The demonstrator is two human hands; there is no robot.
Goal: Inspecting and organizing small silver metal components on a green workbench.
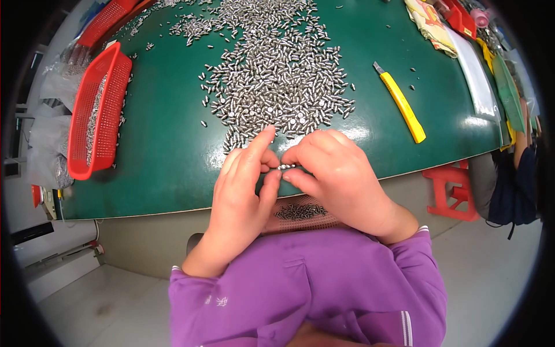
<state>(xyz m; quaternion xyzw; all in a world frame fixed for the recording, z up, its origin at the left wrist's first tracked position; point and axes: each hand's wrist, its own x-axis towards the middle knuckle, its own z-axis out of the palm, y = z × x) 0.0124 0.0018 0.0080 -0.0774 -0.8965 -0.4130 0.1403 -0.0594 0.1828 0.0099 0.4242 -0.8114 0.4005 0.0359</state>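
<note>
Just over the table's front edge, a short row of small shiny metal parts (285,167) sits between the fingertips of both hands. My right hand (347,179) pinches the row between thumb and forefinger. From the other side my left hand (234,188) closes thumb and bent fingers at the row's left end, its forefinger stretched toward the pile. A large pile of the same silvery, pointed parts (277,75) spreads over the green table (167,133) just beyond my fingers. Below my hands, a reddish mesh basket (321,223) holds more small metal parts, partly hidden by my hands.
A red perforated basket (81,172) with metal parts stands at the left. On the right lies a yellow utility knife (403,107), blade pointing away. Plastic bags and cloth (430,29) lie along the right edge. A red stool (454,191) stands beyond the table's front right.
</note>
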